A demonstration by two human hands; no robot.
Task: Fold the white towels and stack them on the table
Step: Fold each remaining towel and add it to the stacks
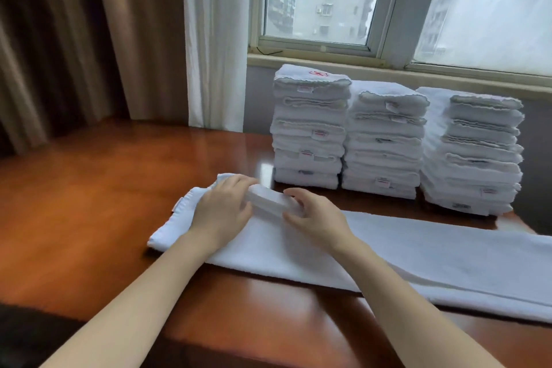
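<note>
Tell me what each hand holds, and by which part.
The left hand and right hand both grip the towel by a raised fold on its far edge, near its left end.

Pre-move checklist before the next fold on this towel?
1. Grip: left hand and right hand both hold a raised fold of the towel - ok.
2. Towel's right stretch flat on the table - ok.
3. Towel's right end in view - not ok, it runs off frame.
4. Edges lined up under the hands - cannot tell, hidden.
5. Three stacks upright - ok.
</note>
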